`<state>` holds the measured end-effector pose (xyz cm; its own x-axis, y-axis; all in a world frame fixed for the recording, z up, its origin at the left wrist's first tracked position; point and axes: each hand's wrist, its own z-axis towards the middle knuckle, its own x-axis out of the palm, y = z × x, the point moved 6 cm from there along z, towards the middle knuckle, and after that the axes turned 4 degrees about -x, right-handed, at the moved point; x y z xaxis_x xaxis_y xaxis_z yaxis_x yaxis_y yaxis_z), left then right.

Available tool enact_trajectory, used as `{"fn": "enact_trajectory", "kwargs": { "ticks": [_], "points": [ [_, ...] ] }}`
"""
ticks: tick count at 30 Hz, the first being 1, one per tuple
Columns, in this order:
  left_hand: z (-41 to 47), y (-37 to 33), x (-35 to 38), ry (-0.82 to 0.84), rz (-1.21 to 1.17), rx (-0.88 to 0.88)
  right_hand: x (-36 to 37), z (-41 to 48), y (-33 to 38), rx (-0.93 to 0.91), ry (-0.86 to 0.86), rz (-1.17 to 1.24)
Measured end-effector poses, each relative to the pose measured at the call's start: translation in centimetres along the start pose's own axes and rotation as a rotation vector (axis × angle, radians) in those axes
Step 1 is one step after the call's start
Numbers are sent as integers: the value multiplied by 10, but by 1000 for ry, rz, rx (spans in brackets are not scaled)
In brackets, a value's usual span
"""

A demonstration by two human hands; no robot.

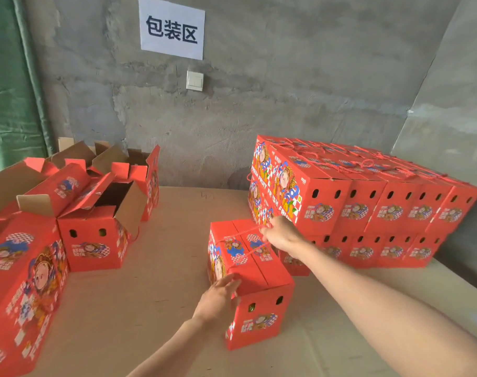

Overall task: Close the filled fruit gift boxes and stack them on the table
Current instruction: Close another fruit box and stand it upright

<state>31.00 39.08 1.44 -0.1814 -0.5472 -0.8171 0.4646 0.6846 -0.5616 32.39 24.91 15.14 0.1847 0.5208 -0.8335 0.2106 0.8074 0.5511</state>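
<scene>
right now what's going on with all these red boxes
A person is finishing a closed gift box in the middle of the table. The right hand pinches its red rope handle at the far end of the lid, while the left hand rests flat on the near top edge. A two-layer stack of closed boxes stands to the right, and the open boxes wait on the left.

Table (164, 273), seemingly cardboard-covered: open boxes (93, 240), closed box (262, 319), stack (368, 210).
</scene>
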Motion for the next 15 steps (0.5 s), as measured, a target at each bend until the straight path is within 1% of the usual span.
{"fn": "enact_trajectory", "kwargs": {
  "ticks": [2,5,6,7,8,10,11,13,15],
  "points": [
    [2,3,2,-5,11,20,25,-23,-29,-65,6,-250],
    [5,5,0,-61,47,34,78,-65,-61,-306,80,-386],
    [6,4,-1,-79,63,52,94,-74,-69,-341,126,-453],
    [6,2,-2,-96,89,68,105,-77,-74,-351,158,-531],
    [5,-1,-2,-106,116,83,109,-79,-76,-315,175,-592],
    [3,-8,-6,-150,179,138,110,-76,-67,-268,139,-637],
    [3,-10,-9,-185,193,166,110,-72,-59,-305,118,-664],
    [10,-9,-3,-166,267,169,106,-62,-55,-336,32,-729],
    [25,-2,3,-87,239,117,106,-45,-58,-336,-22,-741]
  ]
}}
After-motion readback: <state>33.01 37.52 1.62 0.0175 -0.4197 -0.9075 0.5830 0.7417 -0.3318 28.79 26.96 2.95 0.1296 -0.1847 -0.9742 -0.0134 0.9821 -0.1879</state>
